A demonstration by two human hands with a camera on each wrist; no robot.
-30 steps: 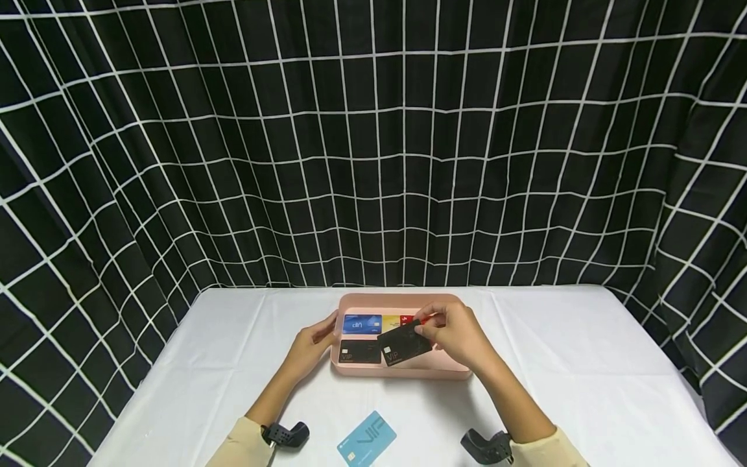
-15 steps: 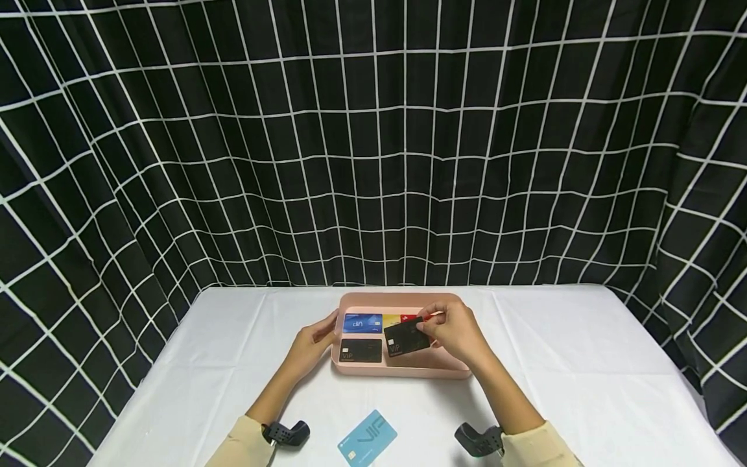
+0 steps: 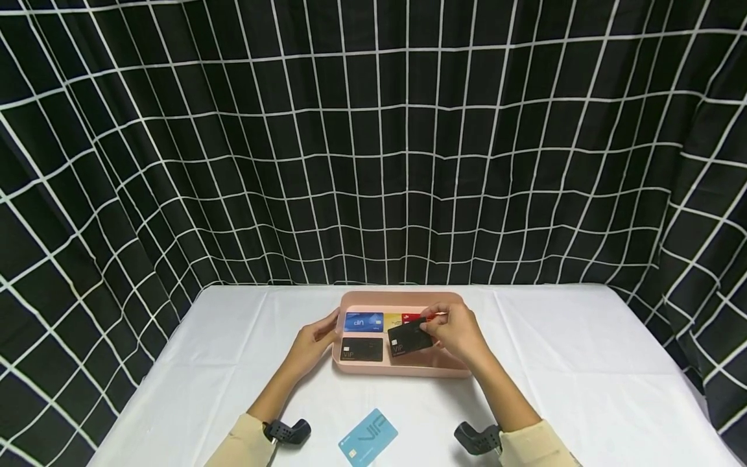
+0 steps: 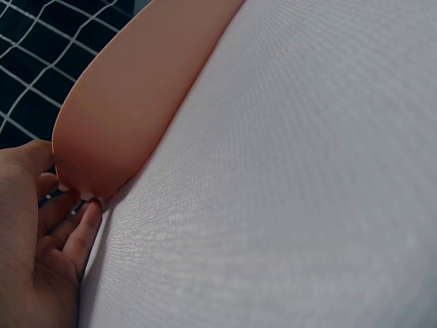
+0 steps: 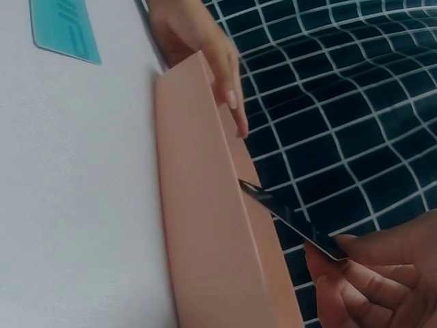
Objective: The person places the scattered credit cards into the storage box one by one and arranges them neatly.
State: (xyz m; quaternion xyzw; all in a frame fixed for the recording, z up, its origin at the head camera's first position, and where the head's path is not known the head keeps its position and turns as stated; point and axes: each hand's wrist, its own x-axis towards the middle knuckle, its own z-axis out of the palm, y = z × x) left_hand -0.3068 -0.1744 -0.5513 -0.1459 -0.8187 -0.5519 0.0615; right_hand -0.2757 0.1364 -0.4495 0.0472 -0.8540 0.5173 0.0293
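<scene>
My right hand [image 3: 458, 329] pinches a black VIP card [image 3: 406, 338] by its right end. The card is tilted over the front right part of the pink compartment tray [image 3: 403, 372]. In the right wrist view, that card [image 5: 287, 215] appears nearly edge-on, between thumb and fingers [image 5: 355, 297]. My left hand [image 3: 312, 340] holds the tray's left end, and in the left wrist view its fingers [image 4: 85, 232] are at the lower edge of the pink wall [image 4: 130, 96]. Another black VIP card [image 3: 362, 349] lies in the front left compartment.
Along the tray's back row lie a blue card [image 3: 363, 322], a yellow card [image 3: 393, 320] and a red card [image 3: 411, 318], the red partly hidden by the right hand. A light blue card [image 3: 368, 438] lies on the white tablecloth [image 3: 583, 376]. Black gridded curtain [image 3: 385, 143] hangs behind.
The black card in my right hand has moved slightly right, away from the front left black card, with its tilt flattening somewhat. My left hand stays on the tray.
</scene>
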